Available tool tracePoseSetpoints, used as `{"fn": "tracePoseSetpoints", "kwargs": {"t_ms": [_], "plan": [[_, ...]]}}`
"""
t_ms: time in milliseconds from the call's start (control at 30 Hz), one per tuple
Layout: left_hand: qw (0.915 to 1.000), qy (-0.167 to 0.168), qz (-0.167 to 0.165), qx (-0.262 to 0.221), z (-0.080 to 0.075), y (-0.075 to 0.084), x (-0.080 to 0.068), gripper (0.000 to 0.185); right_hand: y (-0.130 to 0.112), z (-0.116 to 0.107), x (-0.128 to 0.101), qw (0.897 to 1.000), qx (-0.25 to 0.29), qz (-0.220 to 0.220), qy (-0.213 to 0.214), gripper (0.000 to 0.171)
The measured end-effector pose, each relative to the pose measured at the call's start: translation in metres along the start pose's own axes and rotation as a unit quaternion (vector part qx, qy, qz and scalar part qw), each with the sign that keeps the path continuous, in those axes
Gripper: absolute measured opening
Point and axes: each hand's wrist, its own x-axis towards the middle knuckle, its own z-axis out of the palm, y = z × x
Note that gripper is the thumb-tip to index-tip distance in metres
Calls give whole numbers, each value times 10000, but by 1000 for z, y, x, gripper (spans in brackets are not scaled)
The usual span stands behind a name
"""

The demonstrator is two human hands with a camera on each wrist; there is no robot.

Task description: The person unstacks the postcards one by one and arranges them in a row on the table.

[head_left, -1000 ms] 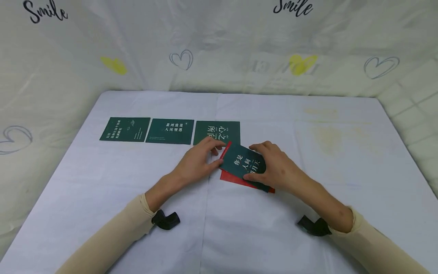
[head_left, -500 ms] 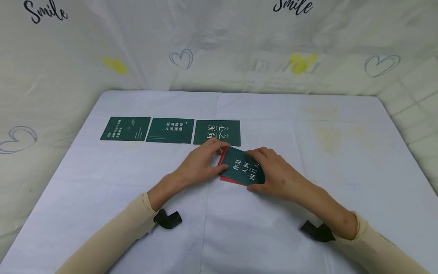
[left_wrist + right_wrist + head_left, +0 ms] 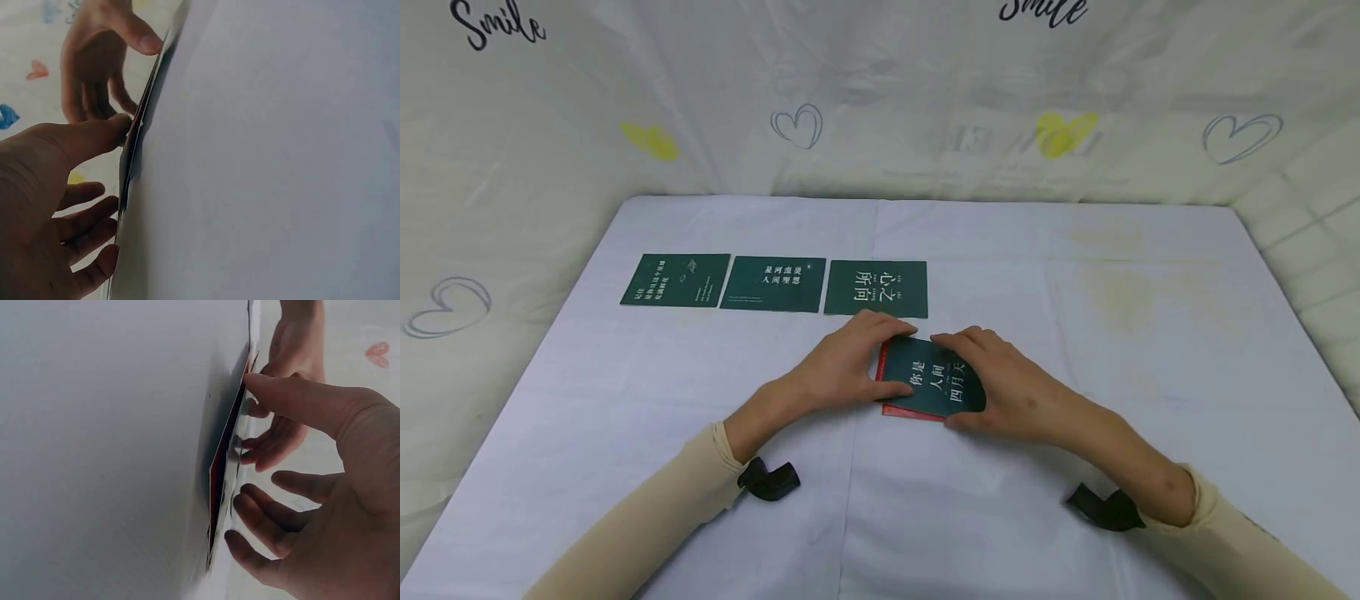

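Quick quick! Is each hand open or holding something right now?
Left hand: holding the stacked cards.
Right hand: holding the same stacked cards.

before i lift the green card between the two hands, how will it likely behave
The green card is probably fairly stiff, as its visible face shows no fold or sag in the head view. It's likely light, since its edge looks thin in the wrist views. It may slide over the red piece beneath, whose edges stick out unevenly.

The place looked like a sheeted-off booth: a pale hanging sheet printed with hearts (image 3: 910,75) spanned the frame's top, behind a broad white-covered table (image 3: 955,517).
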Motion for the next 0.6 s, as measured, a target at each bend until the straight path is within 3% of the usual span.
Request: {"fn": "tracePoseSetpoints", "kwargs": {"t_ms": [300, 600], "plan": [[9989, -264, 196, 319, 0, 0, 0, 95, 6, 1, 0, 9997, -256, 28, 36, 106], [9979, -307, 323, 464, 0, 0, -2, 100, 7, 2, -1, 9997, -243, -19, 29, 104]]}}
